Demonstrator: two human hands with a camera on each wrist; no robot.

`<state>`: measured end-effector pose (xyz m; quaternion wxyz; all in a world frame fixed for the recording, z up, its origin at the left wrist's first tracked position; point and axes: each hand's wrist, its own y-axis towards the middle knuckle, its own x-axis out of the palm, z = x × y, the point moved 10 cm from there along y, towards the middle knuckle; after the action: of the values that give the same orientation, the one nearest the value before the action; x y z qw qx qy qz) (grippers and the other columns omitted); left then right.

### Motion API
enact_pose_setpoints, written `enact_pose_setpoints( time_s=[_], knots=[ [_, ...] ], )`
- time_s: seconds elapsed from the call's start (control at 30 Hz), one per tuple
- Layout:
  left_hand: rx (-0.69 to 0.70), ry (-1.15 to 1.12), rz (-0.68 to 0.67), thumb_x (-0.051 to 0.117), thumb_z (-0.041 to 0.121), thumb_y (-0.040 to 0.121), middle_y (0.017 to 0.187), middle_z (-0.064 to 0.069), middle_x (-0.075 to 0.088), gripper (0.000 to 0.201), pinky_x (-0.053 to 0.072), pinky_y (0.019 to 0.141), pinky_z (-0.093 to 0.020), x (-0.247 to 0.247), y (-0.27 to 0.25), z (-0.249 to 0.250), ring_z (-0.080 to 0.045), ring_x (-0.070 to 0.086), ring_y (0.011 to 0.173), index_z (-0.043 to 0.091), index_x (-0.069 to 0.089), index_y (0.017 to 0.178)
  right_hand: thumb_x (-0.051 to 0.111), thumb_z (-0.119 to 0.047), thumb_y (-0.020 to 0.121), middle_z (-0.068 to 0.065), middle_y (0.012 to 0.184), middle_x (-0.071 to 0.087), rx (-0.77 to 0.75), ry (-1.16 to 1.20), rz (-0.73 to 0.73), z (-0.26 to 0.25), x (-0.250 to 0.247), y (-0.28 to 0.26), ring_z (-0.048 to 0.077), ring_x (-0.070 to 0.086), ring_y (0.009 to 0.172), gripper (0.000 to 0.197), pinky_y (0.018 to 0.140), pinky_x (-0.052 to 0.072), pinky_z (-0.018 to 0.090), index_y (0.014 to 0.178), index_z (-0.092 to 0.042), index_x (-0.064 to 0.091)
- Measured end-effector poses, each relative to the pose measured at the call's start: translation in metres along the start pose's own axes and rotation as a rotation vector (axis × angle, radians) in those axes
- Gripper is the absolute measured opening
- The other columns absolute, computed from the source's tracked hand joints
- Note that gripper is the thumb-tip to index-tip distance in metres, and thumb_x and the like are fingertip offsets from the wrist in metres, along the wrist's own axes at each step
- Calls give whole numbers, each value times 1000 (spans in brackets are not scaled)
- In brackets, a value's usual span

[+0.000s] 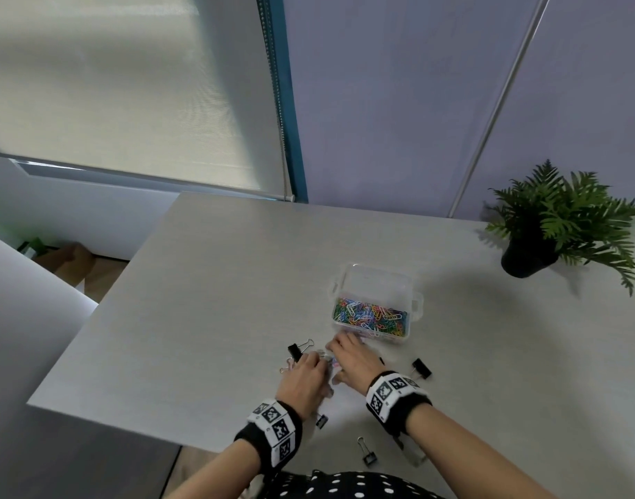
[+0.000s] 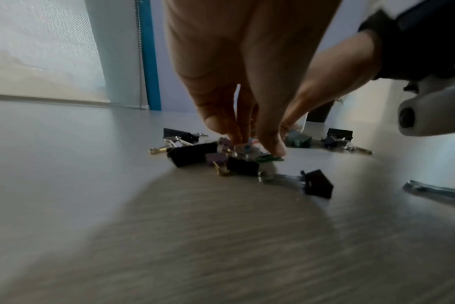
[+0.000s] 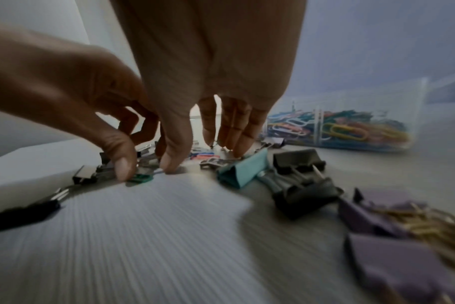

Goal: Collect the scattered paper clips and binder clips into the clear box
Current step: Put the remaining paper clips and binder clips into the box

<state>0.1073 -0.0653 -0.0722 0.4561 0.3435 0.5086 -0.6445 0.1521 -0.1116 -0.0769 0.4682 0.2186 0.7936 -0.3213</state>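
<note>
The clear box (image 1: pixel 375 279) stands open on the table, its floor covered with coloured paper clips (image 1: pixel 369 316); the right wrist view shows the box (image 3: pixel 351 96) behind my fingers. My two hands meet over a pile of binder clips just in front of it. My left hand (image 1: pixel 314 360) (image 2: pixel 247 144) pinches small clips in the pile, its thumb beside a small green clip (image 3: pixel 140 178). My right hand (image 1: pixel 332 345) (image 3: pixel 200 154) points straight fingers down onto the table among the clips. A teal clip (image 3: pixel 243 172), a black one (image 3: pixel 299 164) and purple ones (image 3: pixel 377 216) lie to its right.
Loose black binder clips lie at the left (image 1: pixel 295 351), at the right (image 1: pixel 422 367) and near the front edge (image 1: pixel 368 455). A potted fern (image 1: pixel 561 225) stands at the far right. The table (image 1: pixel 201 282) ends close on the left and near sides.
</note>
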Motion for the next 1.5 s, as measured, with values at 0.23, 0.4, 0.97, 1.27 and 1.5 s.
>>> enact_pose_setpoints(
  time_s=[0.23,0.4,0.97,1.27,1.5],
  knots=[
    [-42,71,33,47,16,90,128,-7,47,32,41,95,-37,-10,7,6,-23,40,124,9,48,122,55,-4,85,14,109,54,14,22,23,-2,2,-6,29,46,107,15,82,38,37,100,-5,53],
    [-10,63,-12,53,17,87,124,-9,50,30,42,94,-38,-8,14,7,-25,41,121,9,53,117,54,-9,88,12,114,55,27,26,16,0,2,-11,27,47,109,18,86,40,37,106,-6,52],
    [-43,-601,-19,49,5,93,80,-5,69,12,48,51,-8,-54,45,-13,8,58,51,10,60,91,69,-3,76,4,71,64,291,879,292,94,-55,-50,12,62,61,18,58,53,15,71,-15,57],
    [-10,-541,36,59,15,88,103,-16,69,21,54,87,-35,-92,111,29,-26,65,88,4,64,105,66,-2,79,7,78,63,380,657,468,136,-97,-33,2,60,61,6,60,45,6,85,-1,65],
    [50,-485,51,62,20,87,122,-4,64,35,35,93,-14,-83,78,4,-18,58,113,12,59,121,56,-10,85,8,114,57,61,185,294,64,-71,-39,22,48,112,22,90,45,34,107,-9,59]
  ],
)
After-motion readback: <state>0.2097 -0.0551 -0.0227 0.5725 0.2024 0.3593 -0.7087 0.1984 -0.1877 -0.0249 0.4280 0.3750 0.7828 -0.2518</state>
